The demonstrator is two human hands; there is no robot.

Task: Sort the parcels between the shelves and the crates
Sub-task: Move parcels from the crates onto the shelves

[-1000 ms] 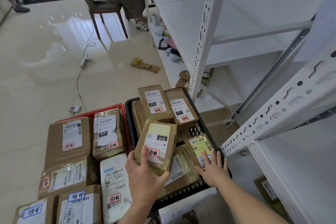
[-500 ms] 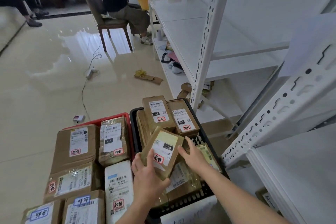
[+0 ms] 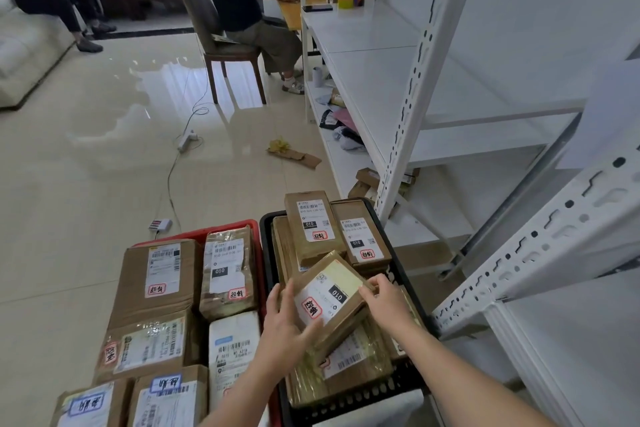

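A small brown parcel (image 3: 330, 298) with a white "010" label and a red stamp hangs tilted above the black crate (image 3: 398, 272). My left hand (image 3: 285, 329) grips its near left side and my right hand (image 3: 386, 298) holds its right edge. Under it several more brown parcels fill the black crate, two of them (image 3: 313, 229) stacked at the far end. The red crate (image 3: 225, 230) to the left holds larger cardboard parcels (image 3: 157, 274) and a white bag parcel (image 3: 233, 347). White metal shelves (image 3: 374, 80) stand to the right.
A white slotted shelf upright (image 3: 408, 107) rises just behind the black crate, and another beam (image 3: 540, 243) juts out at right. A cable and power strip (image 3: 187, 140) lie on the tiled floor. A person sits on a chair (image 3: 207, 31) at a desk; another sits far left.
My right hand has left the parcels lying in the crate and taken hold of the small parcel's right edge. The parcel has turned clockwise and tilted. The view has lifted toward the room.
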